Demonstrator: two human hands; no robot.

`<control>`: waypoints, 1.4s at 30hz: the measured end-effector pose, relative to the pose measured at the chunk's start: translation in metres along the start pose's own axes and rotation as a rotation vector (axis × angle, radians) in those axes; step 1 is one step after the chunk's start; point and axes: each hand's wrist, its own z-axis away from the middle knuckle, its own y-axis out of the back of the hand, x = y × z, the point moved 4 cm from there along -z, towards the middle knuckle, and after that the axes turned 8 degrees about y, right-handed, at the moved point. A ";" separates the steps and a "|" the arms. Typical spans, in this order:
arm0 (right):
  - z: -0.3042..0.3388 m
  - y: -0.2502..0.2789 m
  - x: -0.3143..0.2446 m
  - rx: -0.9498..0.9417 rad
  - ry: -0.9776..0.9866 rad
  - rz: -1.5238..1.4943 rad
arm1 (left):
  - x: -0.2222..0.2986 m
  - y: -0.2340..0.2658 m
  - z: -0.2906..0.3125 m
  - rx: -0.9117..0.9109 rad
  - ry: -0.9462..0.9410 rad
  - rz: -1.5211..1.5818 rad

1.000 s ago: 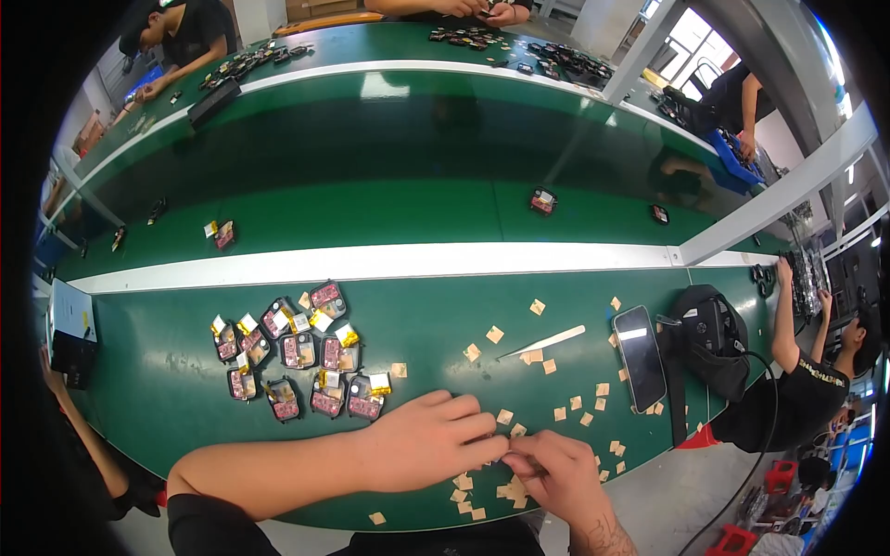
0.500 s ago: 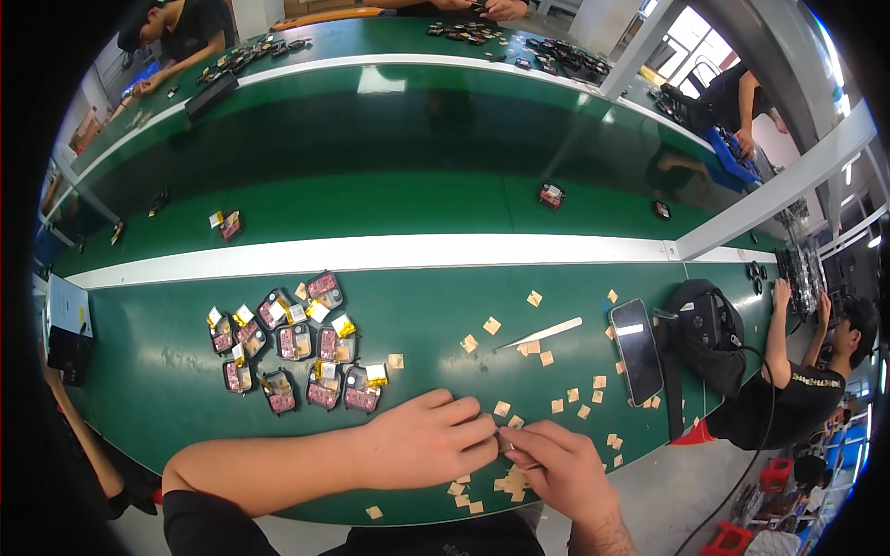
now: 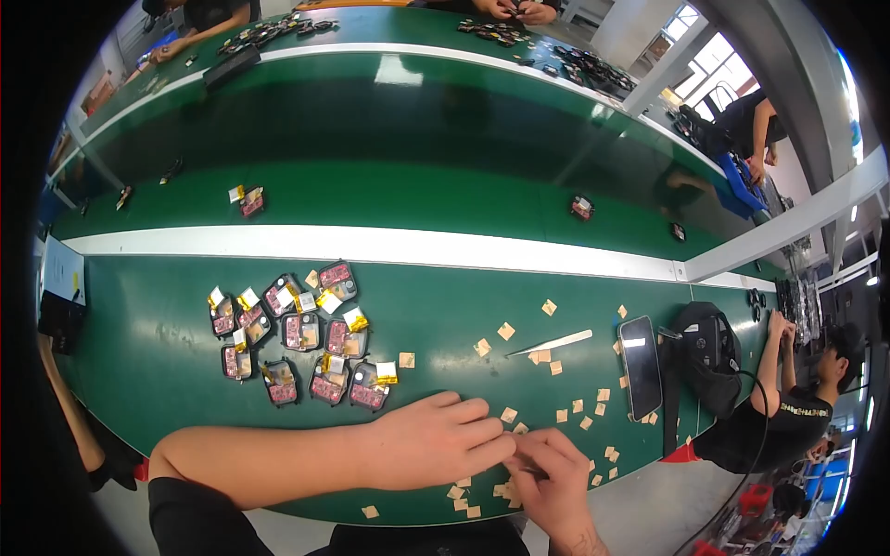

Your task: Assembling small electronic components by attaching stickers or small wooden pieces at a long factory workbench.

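Observation:
My left hand point(image 3: 431, 442) lies low over the green table with its fingers curled, the tips meeting those of my right hand point(image 3: 554, 474). Both hands are closed in a pinch on something small and dark, mostly hidden by the fingers. Small tan square pieces point(image 3: 461, 505) lie under and around the hands. To the left sits a group of open black cases point(image 3: 369, 393) with pink-red boards inside. Silver battery pouches with yellow tape point(image 3: 386, 372) stick out from several of them. White tweezers point(image 3: 556, 342) rest beyond my right hand.
A phone point(image 3: 640, 366) and a black bag point(image 3: 706, 345) with a cable lie at the right. A white rail point(image 3: 371, 243) crosses behind the work area. At the left edge stands a box point(image 3: 63, 287). Other people work around; one person point(image 3: 816, 394) sits at the right.
The whole view has shifted slightly. My hands stay together, and my right fingers have closed in more over the small thing, which now shows less.

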 end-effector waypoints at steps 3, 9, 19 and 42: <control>0.000 -0.001 -0.002 0.017 -0.039 -0.032 | 0.001 0.000 0.002 0.004 0.000 0.013; 0.000 -0.001 -0.007 -0.004 -0.070 0.048 | 0.004 0.000 0.002 0.043 0.014 0.027; -0.002 -0.001 -0.008 -0.017 -0.036 0.091 | 0.003 -0.001 0.000 0.065 0.015 0.016; -0.022 0.000 -0.022 -0.137 -0.012 0.240 | 0.003 0.007 -0.004 0.020 0.056 0.140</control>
